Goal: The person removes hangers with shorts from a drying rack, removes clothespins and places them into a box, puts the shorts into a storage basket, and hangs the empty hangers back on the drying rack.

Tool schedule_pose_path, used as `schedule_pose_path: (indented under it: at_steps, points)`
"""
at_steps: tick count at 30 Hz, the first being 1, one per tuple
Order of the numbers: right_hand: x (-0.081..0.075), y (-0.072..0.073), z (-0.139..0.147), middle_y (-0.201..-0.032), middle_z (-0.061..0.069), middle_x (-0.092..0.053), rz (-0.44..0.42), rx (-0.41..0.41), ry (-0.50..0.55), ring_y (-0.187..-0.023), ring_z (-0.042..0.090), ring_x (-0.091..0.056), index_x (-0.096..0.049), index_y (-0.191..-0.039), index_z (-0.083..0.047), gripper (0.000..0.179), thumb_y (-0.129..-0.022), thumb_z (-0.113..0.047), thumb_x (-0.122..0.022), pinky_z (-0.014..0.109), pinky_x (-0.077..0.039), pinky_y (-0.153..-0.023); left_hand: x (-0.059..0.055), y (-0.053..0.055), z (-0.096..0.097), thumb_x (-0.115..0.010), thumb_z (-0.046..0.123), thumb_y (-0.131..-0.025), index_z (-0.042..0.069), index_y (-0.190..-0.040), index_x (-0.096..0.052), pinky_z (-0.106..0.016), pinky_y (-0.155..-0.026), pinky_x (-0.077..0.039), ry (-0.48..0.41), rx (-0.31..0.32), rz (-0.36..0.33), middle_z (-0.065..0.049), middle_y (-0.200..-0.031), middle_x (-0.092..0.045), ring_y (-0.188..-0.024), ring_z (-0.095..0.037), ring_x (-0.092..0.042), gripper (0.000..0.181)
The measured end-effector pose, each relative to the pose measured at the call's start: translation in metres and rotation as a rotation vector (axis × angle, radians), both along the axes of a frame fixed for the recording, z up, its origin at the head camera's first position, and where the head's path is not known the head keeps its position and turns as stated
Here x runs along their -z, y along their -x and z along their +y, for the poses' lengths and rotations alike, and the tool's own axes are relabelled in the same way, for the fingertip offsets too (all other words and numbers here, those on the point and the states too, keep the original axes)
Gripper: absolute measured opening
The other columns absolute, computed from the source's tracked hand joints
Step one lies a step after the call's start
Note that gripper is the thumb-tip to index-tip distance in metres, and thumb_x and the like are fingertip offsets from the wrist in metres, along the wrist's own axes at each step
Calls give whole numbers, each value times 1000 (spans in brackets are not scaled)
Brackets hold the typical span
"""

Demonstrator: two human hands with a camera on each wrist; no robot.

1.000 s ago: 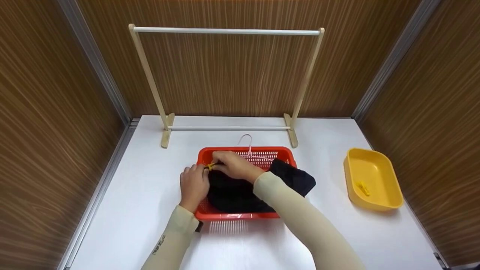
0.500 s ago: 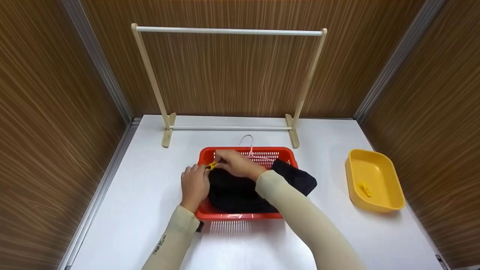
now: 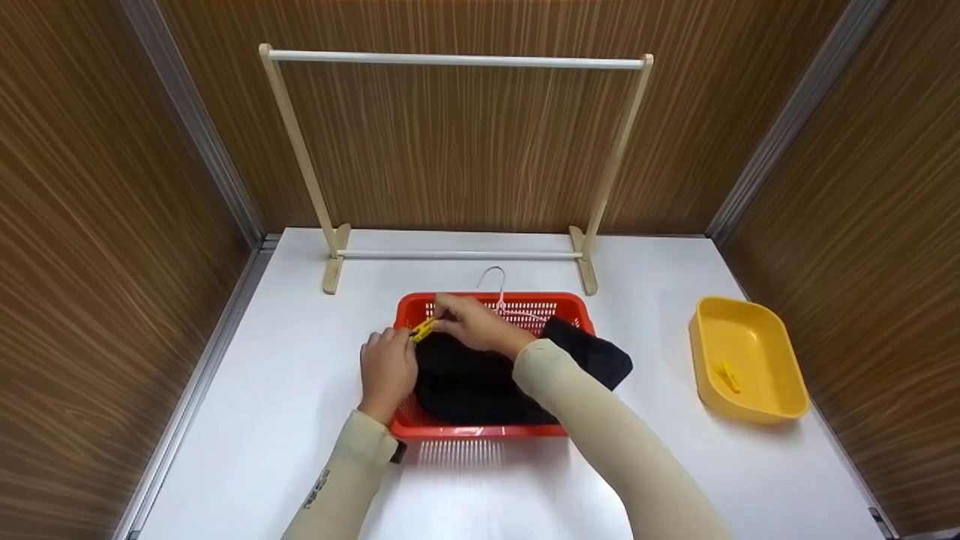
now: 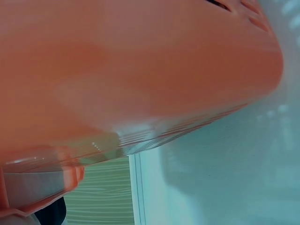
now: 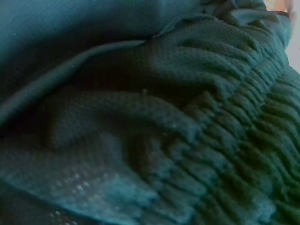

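A black garment point(image 3: 480, 386) with a gathered elastic waistband point(image 5: 234, 108) fills much of the red basket point(image 3: 480, 432). At the basket's left side my left hand point(image 3: 388, 371) pinches the garment's edge, fingers curled. A yellow clothespin point(image 3: 422, 330) sits between my hands, its left end at my left thumb. My right hand point(image 3: 472, 324) reaches in over the garment, thumb and index fingertips at the clothespin's right end. A pink hanger point(image 3: 501, 300) stands in the basket, its hook above the back rim. The right wrist view is filled with dark cloth; no hand shows in either wrist view.
Behind the basket stands a wooden rack point(image 3: 457, 58) with a white top rail. A yellow tray point(image 3: 757, 352) on the right holds another yellow clothespin point(image 3: 726, 376). Part of the garment hangs over the basket's right rim. Wood-grain panels enclose the white table point(image 3: 300, 322).
My right hand has shifted slightly right and up, and more of the clothespin now shows between the hands. The left hand has stayed almost in place.
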State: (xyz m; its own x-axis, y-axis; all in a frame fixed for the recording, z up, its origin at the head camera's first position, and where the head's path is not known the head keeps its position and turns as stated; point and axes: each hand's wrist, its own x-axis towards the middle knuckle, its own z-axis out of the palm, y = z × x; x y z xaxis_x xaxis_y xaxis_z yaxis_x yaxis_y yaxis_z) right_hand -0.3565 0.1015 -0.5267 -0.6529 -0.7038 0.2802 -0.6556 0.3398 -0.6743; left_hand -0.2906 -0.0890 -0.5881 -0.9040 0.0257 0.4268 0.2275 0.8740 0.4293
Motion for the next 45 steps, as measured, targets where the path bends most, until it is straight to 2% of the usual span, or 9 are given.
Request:
schedule_pose_path:
  at_steps: [7, 10, 16, 23, 27, 31, 35, 40, 45]
  points:
    - [2, -4, -2, -105, 15, -69, -113, 21, 33, -100, 21, -70, -54, -105, 1, 15, -102, -9, -64, 32, -56, -88, -2, 0, -1, -59, 17, -103, 6, -102, -70, -49, -78, -44, -2, -4, -59, -13, -91, -65, -84, -35, -56, 16]
    - [2, -6, -3, -110, 15, -69, -159, 29, 42, -105, 23, -70, -52, -111, 2, 17, -103, -10, -61, 33, -56, -92, -3, 0, -1, -59, 18, -104, 7, -101, -71, -48, -77, -44, -10, -2, -47, -12, -89, -65, -83, -34, -56, 17]
    - [-1, -8, -4, -115, 16, -68, -145, 27, 34, -110, 25, -69, -50, -121, 1, 21, -105, -9, -59, 37, -54, -98, -2, 1, -1, -60, 18, -103, 7, -97, -72, -49, -73, -44, -34, 15, -4, -13, -86, -65, -79, -35, -55, 17]
    - [-1, -12, -1, -121, 18, -65, -148, 57, 43, -117, 27, -67, -49, -126, 3, 23, -106, -6, -55, 37, -51, -103, 0, 2, -2, -58, 19, -105, 7, -101, -72, -49, -76, -43, -42, 15, -45, -13, -89, -66, -81, -36, -55, 19]
    - [-4, -15, 7, -119, 16, -66, -163, 63, 67, -113, 25, -67, -50, -126, 1, 22, -107, -9, -55, 37, -52, -100, 0, 2, -1, -58, 19, -105, 7, -106, -73, -48, -77, -44, -49, 14, -48, -13, -91, -66, -82, -35, -55, 19]
    - [-9, -25, 27, -111, 10, -68, -125, 83, 51, -103, 19, -68, -54, -122, -3, 24, -106, -21, -59, 36, -55, -93, -1, 1, 1, -58, 19, -105, 8, -108, -73, -48, -78, -44, -53, 19, -52, -12, -93, -67, -83, -34, -54, 19]
    - [-13, -44, 66, -112, 4, -69, 4, 133, -31, -100, 15, -67, -60, -125, -6, 30, -105, -29, -61, 36, -55, -92, -2, 0, 3, -59, 19, -104, 7, -106, -73, -49, -78, -44, -57, 22, -37, -13, -94, -67, -84, -35, -55, 18]
    - [-14, -67, 125, -110, -1, -71, 124, 273, -43, -96, 12, -69, -61, -130, -8, 32, -104, -26, -64, 37, -57, -89, -1, 1, 4, -59, 18, -104, 8, -106, -73, -48, -77, -44, -56, 24, -31, -13, -93, -67, -83, -34, -55, 17]
    - [-6, -74, 167, -114, 7, -69, 119, 428, 37, -105, 22, -68, -58, -129, -3, 28, -104, -15, -62, 47, -53, -94, -1, 1, -2, -59, 18, -104, 8, -105, -73, -49, -76, -45, -55, 24, -23, -13, -93, -67, -84, -35, -56, 17]
